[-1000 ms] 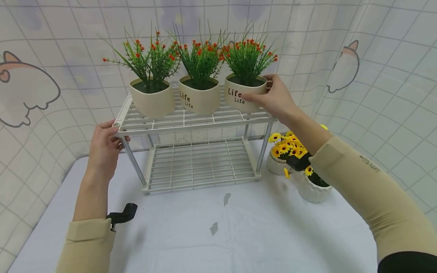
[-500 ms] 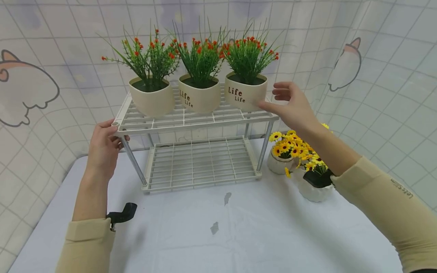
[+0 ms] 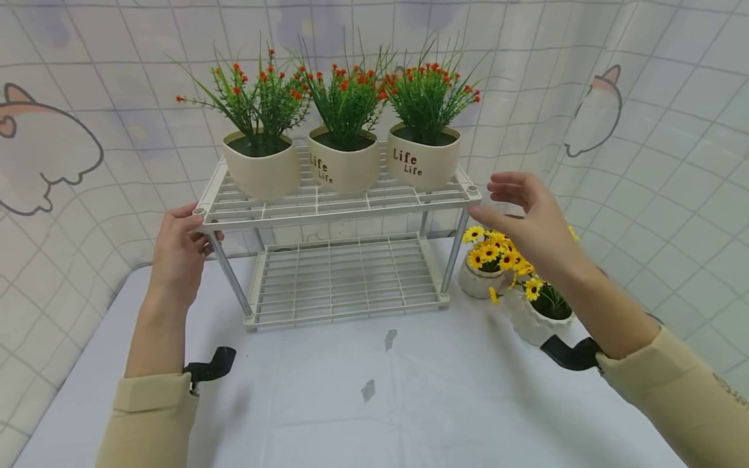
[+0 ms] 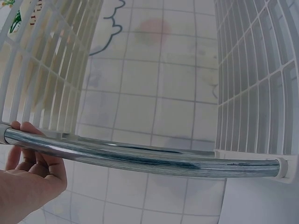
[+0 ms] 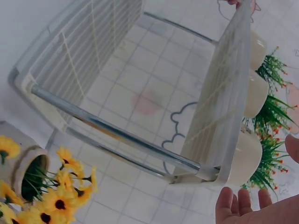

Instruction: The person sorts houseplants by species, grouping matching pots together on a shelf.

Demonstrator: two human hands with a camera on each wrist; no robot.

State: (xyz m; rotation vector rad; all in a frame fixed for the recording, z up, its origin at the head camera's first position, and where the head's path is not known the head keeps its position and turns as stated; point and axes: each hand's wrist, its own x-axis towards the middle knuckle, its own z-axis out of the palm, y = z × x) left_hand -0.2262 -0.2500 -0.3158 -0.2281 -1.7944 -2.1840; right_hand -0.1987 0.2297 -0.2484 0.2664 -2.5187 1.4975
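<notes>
Since a second ago my right hand has let go of the rightmost pot and drawn back to the right; it now hangs in the air off the top right corner of the rack, fingers spread and loose, holding nothing. My left hand has not shifted: its fingers are curled round the rack's front left post just under the top shelf.

Hidden or unclear: the left wrist view shows only the fingertips of my left hand behind the metal post; the pots show there only as blurs through the shelf slats. The right wrist view cuts my right hand at the bottom edge. My right forearm covers part of the nearer sunflower pot; the farther sunflower pot sits just beside it. The middle pot has its lettering partly turned away, and the left pot shows none.

Edges and room: all three pots stand upright in a row on the top shelf, close together, the rightmost near the shelf's right edge. The lower shelf is bare wire. The tabletop is open in front of the rack, with two small dark marks on its cloth. The sunflower pots stand on it just right of the rack's front right post.
</notes>
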